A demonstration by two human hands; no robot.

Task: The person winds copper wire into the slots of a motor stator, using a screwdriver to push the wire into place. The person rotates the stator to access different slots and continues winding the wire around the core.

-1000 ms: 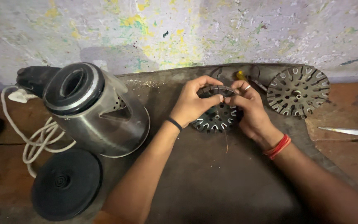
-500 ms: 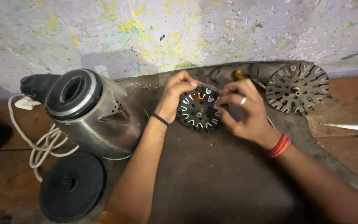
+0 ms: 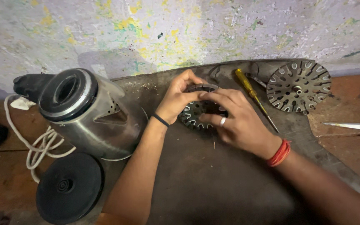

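While the slotted motor disc [image 3: 194, 112] lies on the dark surface [image 3: 213, 179] beside the steel kettle [image 3: 88, 114], the left hand [image 3: 178, 98] and right hand [image 3: 234, 121] both grip it.

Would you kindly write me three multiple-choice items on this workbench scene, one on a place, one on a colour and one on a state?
1. Where does the screwdriver lie?
A. Between the hands and the slotted metal disc
B. Under the kettle
C. On the black round base

2. What colour is the screwdriver's handle?
A. Blue
B. Yellow
C. White

3. How is the round motor part held?
A. It lies untouched
B. By the left hand alone
C. By the left hand and the right hand

Answers: 1 A, it lies on the dark mat right of the hands, left of the disc. 2 B, the handle shows yellow. 3 C, fingers of both hands rest on the part.
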